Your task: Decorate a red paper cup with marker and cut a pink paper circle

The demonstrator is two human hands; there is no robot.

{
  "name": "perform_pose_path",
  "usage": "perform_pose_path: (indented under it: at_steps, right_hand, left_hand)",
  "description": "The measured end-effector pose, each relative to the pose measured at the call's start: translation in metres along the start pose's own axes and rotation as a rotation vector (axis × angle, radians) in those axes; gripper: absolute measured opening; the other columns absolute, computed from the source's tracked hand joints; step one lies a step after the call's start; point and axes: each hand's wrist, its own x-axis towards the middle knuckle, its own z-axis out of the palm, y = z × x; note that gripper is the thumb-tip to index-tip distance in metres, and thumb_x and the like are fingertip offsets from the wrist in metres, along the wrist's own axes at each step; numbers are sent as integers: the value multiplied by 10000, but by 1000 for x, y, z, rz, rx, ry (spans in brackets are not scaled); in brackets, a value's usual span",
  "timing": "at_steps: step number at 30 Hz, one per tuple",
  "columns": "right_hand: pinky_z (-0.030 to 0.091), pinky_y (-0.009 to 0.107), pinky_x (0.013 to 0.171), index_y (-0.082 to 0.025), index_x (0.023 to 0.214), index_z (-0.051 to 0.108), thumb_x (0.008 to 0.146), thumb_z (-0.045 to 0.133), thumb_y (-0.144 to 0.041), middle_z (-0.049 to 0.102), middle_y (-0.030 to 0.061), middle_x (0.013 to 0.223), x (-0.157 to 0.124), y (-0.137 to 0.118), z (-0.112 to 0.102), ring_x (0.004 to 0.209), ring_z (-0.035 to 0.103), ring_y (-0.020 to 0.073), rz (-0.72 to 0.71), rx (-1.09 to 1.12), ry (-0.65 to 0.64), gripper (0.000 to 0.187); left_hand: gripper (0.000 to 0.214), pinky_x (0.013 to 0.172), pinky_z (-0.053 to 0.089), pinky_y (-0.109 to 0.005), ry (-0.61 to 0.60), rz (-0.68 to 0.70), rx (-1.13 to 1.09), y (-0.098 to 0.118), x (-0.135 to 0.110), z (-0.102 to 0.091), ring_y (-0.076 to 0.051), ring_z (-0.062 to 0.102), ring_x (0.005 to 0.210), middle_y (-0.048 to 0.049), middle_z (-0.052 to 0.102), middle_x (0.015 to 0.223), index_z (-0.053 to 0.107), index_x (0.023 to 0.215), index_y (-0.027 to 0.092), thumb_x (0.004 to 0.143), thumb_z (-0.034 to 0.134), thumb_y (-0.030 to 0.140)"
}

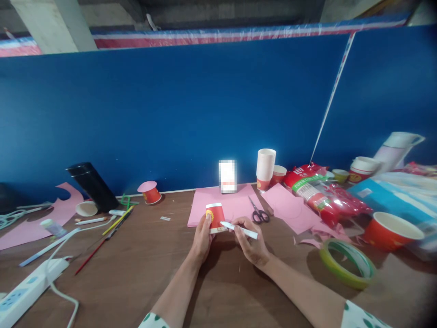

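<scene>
while our left hand point(202, 240) grips the red paper cup point(217, 217) near the middle of the desk point(136, 269), our right hand point(251, 243) pinches a slim white marker point(249, 233), its tip at the cup's side. beyond them, flat pink paper sheets point(201, 201) and scissors point(260, 216) lie on the brown surface; to our right we see a round yellow tape ring point(336, 271), and behind stands a smooth blue partition point(191, 109).
</scene>
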Motion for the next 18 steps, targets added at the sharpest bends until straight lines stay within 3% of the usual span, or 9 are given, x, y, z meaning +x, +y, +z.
perform_pose_path:
  at_steps: [5, 13, 18]
  right_hand:
    - [372, 226, 483, -177, 820, 580, 882, 497, -297, 581, 0, 645, 1, -1, 0, 486, 440, 102, 18, 8, -4, 159]
    - [449, 250, 608, -182, 820, 578, 901, 471, -302, 625, 22, 698, -1, 6, 0, 637, 570, 147, 63, 59, 27, 180]
    - [427, 241, 548, -178, 806, 587, 885, 490, -305, 621, 16, 675, -1, 5, 0, 557, 526, 126, 59, 65, 9, 178]
  left_hand:
    - [283, 601, 419, -205, -13, 17, 4, -1, 0, -1, -102, 528, 656, 8, 566, 748, 564, 889, 168, 797, 599, 433]
    - [314, 609, 416, -213, 12, 9, 1, -2, 1, -1, -102, 526, 644, 21, 564, 735, 555, 856, 176, 764, 624, 468]
    - [308, 575, 390, -205, 5, 20, 17, -1, 0, 1, -99, 506, 624, 26, 543, 706, 539, 836, 172, 776, 611, 466]
